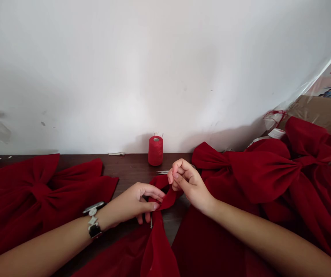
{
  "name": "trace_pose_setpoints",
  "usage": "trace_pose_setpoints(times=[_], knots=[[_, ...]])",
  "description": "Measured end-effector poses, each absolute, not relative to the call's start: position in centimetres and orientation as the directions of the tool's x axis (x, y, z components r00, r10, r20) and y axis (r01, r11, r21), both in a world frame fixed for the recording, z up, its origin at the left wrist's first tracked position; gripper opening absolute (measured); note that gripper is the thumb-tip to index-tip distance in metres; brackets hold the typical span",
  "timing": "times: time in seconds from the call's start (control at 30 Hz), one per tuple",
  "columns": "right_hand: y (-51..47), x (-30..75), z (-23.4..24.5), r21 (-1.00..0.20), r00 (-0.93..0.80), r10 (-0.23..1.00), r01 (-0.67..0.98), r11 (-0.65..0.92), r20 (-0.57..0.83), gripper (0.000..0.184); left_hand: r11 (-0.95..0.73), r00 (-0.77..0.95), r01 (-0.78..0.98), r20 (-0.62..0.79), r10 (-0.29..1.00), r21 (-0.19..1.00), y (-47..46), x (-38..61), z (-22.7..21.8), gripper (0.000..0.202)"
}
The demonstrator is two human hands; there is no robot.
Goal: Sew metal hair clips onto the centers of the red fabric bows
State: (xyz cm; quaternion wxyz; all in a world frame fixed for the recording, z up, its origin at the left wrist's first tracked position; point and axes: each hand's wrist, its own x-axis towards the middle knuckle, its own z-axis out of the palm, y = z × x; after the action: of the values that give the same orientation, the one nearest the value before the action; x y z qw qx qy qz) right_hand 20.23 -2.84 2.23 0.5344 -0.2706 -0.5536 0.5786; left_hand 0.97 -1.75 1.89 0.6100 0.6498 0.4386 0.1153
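A strip of dark red fabric [156, 246] runs from the bottom edge up between my two hands, where it loops. My left hand [136, 202], with a bracelet at the wrist, pinches the strip with fingers closed; a thin needle-like metal piece hangs just below its fingertips. My right hand [187, 182] is curled shut on the upper end of the same loop. A red thread spool [155, 150] with pins stuck in its top stands upright by the wall, just beyond my hands.
Large red fabric bows lie on the dark wooden table [125, 167]: one at the left [38, 192], more piled at the right [269, 173]. A small metal tool [162, 172] lies near the spool. The white wall rises close behind; clear plastic and cardboard sit at the right.
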Motion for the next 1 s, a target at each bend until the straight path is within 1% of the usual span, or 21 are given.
trace_pose_setpoints(times=[0.07, 0.13, 0.27, 0.37, 0.5, 0.57, 0.67, 0.87, 1.0], knots=[[-2.8, 20.2, 2.2, -0.927, -0.273, 0.92, -0.326, 0.186, 0.281, 0.026, 0.208, 0.59, 0.394, -0.42, 0.69, 0.895, -1.7, 0.9, 1.7, 0.034], [-2.8, 20.1, 2.4, -0.927, -0.258, 0.918, -0.306, 0.218, 0.301, 0.023, 0.238, 0.584, 0.346, -0.407, 0.703, 0.907, -1.7, 1.1, 1.5, 0.029], [-2.7, 20.3, 2.8, -0.926, -0.224, 0.906, -0.208, 0.314, 0.358, 0.018, 0.262, 0.574, 0.271, -0.374, 0.729, 0.926, -1.6, 1.5, 1.1, 0.024], [-2.1, 20.5, 2.9, -0.937, -0.238, 0.912, -0.191, 0.293, 0.334, 0.014, 0.24, 0.556, 0.24, -0.336, 0.76, 0.941, -1.5, 1.7, 1.2, 0.024], [-0.7, 20.6, 2.9, -0.967, -0.29, 0.925, -0.146, 0.21, 0.245, 0.034, 0.185, 0.516, 0.262, -0.3, 0.802, 0.947, -1.3, 1.8, 1.5, 0.023], [0.2, 20.5, 2.9, -0.976, -0.285, 0.935, -0.108, 0.189, 0.213, 0.036, 0.164, 0.499, 0.271, -0.284, 0.819, 0.949, -1.0, 1.9, 1.6, 0.022], [1.6, 20.3, 3.0, -0.981, -0.303, 0.933, -0.042, 0.188, 0.192, 0.035, 0.137, 0.482, 0.258, -0.25, 0.84, 0.957, -0.4, 1.8, 1.4, 0.022], [3.4, 20.2, 2.6, -0.954, -0.358, 0.899, 0.065, 0.293, 0.251, 0.031, 0.119, 0.461, 0.185, -0.193, 0.866, 0.975, 0.4, 2.1, 1.1, 0.022], [3.8, 20.2, 2.2, -0.928, -0.338, 0.882, 0.061, 0.367, 0.327, 0.029, 0.135, 0.435, 0.119, -0.174, 0.883, 0.984, 0.6, 2.6, 1.3, 0.021]])
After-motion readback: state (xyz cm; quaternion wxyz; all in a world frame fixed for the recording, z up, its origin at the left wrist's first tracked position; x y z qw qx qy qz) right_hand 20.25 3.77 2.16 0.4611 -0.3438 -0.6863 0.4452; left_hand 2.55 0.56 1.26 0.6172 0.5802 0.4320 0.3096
